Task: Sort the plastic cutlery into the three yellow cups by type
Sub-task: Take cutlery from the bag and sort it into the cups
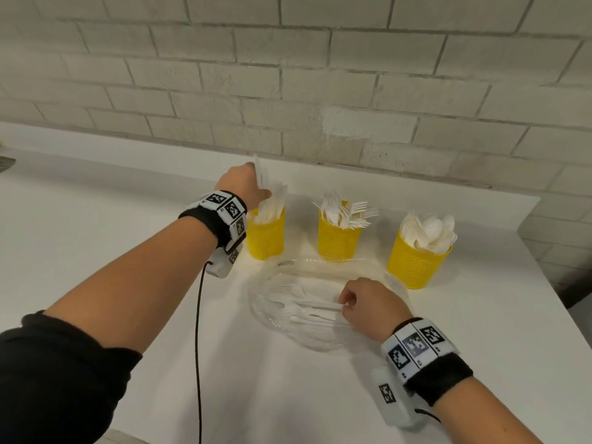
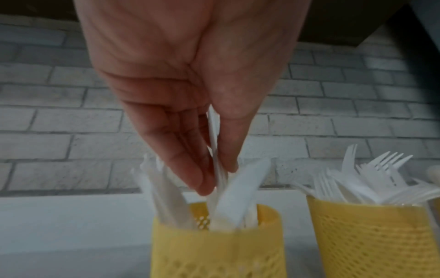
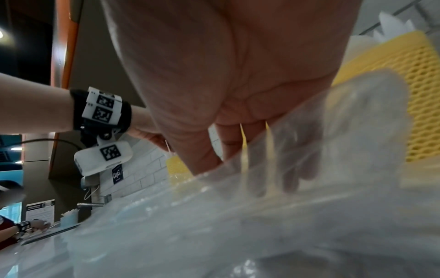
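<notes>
Upright, knife [image 2: 215, 150] pinched, left hand [image 2: 190, 84]

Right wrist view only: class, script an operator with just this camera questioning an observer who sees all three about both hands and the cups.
Operator: What is the left hand doing?
Observer: The left hand pinches a thin white utensil above the left cup.
Operator: What is my right hand on?
Observer: The right hand pinches a utensil handle in the clear tray.
Operator: The other cups?
Observer: Forks fill the middle cup, spoons the right cup.
</notes>
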`<action>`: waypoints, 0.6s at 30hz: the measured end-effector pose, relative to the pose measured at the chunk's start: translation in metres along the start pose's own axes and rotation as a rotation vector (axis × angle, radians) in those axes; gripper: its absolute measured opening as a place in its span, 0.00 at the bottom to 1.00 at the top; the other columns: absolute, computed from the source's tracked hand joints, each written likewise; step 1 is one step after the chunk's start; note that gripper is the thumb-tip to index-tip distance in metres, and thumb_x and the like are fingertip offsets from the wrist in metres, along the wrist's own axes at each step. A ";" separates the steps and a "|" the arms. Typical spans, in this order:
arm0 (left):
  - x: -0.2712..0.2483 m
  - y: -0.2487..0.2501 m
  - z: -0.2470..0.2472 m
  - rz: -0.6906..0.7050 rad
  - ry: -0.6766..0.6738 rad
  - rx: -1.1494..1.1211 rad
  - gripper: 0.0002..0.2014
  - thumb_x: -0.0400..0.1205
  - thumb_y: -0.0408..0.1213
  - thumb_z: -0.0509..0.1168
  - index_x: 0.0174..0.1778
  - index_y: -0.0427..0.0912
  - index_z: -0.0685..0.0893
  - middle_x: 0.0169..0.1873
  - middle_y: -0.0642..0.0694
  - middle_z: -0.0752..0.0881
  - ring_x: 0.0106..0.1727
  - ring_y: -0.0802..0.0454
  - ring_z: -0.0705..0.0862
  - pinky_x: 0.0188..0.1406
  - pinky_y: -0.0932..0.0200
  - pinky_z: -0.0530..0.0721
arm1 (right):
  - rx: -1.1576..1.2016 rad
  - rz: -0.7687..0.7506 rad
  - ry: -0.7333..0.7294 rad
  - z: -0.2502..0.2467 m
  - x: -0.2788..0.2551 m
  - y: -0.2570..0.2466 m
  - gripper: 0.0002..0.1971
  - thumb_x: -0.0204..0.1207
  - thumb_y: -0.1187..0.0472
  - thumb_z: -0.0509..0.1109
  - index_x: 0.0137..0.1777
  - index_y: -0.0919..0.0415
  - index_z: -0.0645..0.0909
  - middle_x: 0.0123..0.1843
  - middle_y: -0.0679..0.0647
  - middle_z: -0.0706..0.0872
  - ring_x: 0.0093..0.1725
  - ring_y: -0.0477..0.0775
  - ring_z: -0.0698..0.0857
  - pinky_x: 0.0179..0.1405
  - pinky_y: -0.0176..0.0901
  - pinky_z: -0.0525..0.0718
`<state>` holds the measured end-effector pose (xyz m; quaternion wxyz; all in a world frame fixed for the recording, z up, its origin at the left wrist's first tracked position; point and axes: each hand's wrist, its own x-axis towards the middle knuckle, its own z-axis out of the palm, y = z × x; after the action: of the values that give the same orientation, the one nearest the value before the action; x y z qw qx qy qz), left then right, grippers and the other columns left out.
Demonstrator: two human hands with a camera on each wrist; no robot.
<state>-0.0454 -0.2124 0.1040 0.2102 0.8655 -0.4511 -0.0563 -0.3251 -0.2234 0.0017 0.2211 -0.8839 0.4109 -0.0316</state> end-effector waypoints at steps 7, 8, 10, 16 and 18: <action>-0.014 -0.012 -0.001 -0.044 0.001 0.055 0.28 0.75 0.57 0.70 0.65 0.42 0.79 0.59 0.42 0.84 0.61 0.43 0.82 0.58 0.48 0.80 | 0.011 -0.014 -0.055 -0.006 -0.012 0.005 0.16 0.73 0.53 0.71 0.61 0.50 0.80 0.56 0.48 0.77 0.63 0.50 0.75 0.61 0.42 0.76; -0.022 -0.011 -0.003 -0.015 0.075 0.052 0.30 0.75 0.57 0.70 0.68 0.43 0.76 0.62 0.43 0.82 0.63 0.43 0.81 0.60 0.46 0.80 | 0.002 -0.022 -0.066 -0.006 -0.012 0.005 0.19 0.72 0.51 0.72 0.63 0.49 0.79 0.59 0.48 0.77 0.64 0.50 0.73 0.62 0.41 0.75; -0.043 -0.006 -0.002 0.069 0.210 0.072 0.27 0.75 0.55 0.69 0.67 0.45 0.75 0.63 0.43 0.79 0.64 0.43 0.78 0.57 0.44 0.80 | -0.031 -0.040 -0.095 -0.004 -0.012 0.001 0.27 0.69 0.47 0.75 0.69 0.49 0.76 0.64 0.49 0.76 0.68 0.50 0.70 0.66 0.42 0.72; -0.110 -0.005 0.029 0.121 -0.141 0.210 0.15 0.74 0.57 0.69 0.50 0.55 0.81 0.56 0.48 0.79 0.60 0.47 0.79 0.54 0.50 0.77 | -0.142 -0.079 -0.204 0.009 -0.003 -0.012 0.41 0.67 0.50 0.76 0.80 0.50 0.62 0.74 0.51 0.69 0.76 0.53 0.65 0.73 0.49 0.70; -0.123 -0.015 0.043 0.087 -0.277 0.336 0.21 0.71 0.60 0.70 0.56 0.56 0.79 0.62 0.47 0.76 0.64 0.45 0.76 0.58 0.49 0.77 | -0.214 -0.046 -0.212 0.010 -0.002 -0.012 0.40 0.68 0.52 0.74 0.79 0.49 0.61 0.73 0.51 0.69 0.74 0.55 0.67 0.72 0.51 0.72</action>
<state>-0.1182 -0.1194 0.0473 0.0013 0.8521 -0.5155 -0.0898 -0.3154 -0.2117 -0.0019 0.1669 -0.9100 0.3658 0.1011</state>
